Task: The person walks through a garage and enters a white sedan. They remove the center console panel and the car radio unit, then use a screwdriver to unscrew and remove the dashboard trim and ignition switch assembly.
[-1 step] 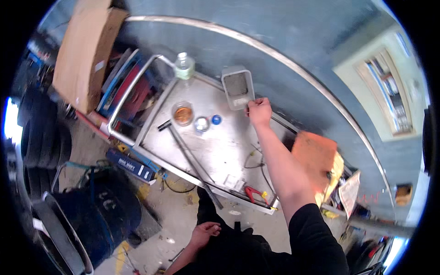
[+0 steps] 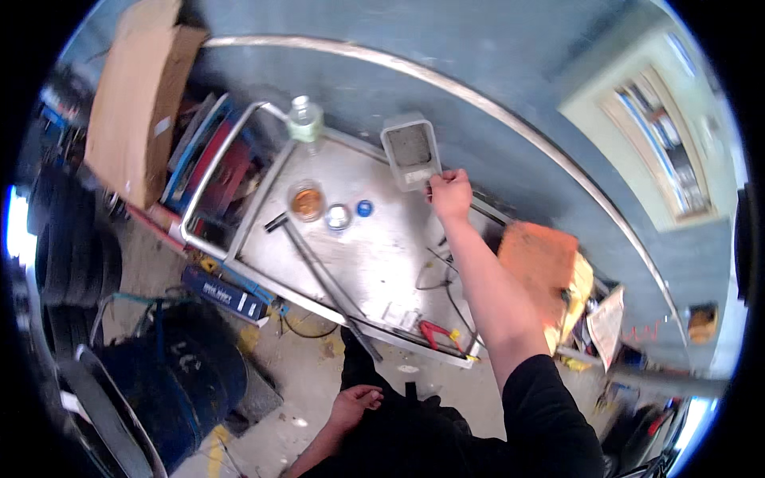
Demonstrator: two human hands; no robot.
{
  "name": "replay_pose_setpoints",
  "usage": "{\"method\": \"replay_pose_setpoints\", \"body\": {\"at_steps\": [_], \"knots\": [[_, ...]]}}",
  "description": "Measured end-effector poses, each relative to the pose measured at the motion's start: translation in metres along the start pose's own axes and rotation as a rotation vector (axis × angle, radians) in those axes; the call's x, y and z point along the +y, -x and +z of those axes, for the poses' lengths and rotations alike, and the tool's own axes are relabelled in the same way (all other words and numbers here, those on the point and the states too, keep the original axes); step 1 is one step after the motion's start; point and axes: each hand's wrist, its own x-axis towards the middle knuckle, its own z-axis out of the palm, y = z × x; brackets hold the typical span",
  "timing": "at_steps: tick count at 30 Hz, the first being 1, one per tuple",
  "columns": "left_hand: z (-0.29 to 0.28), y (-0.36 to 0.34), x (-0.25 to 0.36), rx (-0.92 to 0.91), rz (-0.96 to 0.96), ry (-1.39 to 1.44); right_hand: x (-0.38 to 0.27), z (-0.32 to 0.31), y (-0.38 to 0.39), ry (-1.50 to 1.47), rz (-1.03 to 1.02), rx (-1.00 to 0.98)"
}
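Observation:
At the back of the metal cart top (image 2: 374, 263), my right hand (image 2: 451, 193) grips the near rim of a grey rectangular plastic container (image 2: 412, 148), its fingers closed on the corner. Dark grey material lies inside the container. My left hand (image 2: 356, 406) hangs low by my black trousers, fingers loosely bent, with nothing visible in it. To the left of the container are a clear jar with orange-brown contents (image 2: 306, 201), a small silver-topped container (image 2: 338, 217) and a blue cap (image 2: 364, 208). A clear bottle (image 2: 304, 119) stands at the cart's far left corner.
A long T-shaped metal bar (image 2: 323, 283) lies across the cart, overhanging its front edge. A red clamp (image 2: 435, 334) and black cable lie at the front right. An orange padded block (image 2: 538, 267) is right of my arm. A dark drum (image 2: 199, 366) stands lower left; a cardboard box (image 2: 143, 103) upper left.
The view has shifted slightly, so the cart and the things on it sit a little further left. My right hand stays on the container; my left hand keeps its place.

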Motion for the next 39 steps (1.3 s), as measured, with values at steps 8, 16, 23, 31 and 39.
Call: {"method": "replay_pose_setpoints", "body": {"at_steps": [8,16,23,31,39], "knots": [[0.095,-0.02,0.005,-0.307,0.041,-0.401,-0.014,-0.286,0.143,-0.153,0.009,0.11],[0.316,-0.031,-0.123,-0.606,0.104,-0.867,0.182,-0.643,0.438,-0.199,0.284,0.464],[0.615,0.045,-0.239,-1.06,0.042,-1.323,0.385,-0.865,0.697,0.44,0.515,1.401],[0.898,0.091,-0.463,-1.574,-0.076,-1.402,0.447,-1.04,0.806,0.319,0.545,1.767],[1.127,0.168,-0.669,-2.041,-0.154,-1.341,0.479,-1.224,0.908,0.556,0.582,1.921]]}}
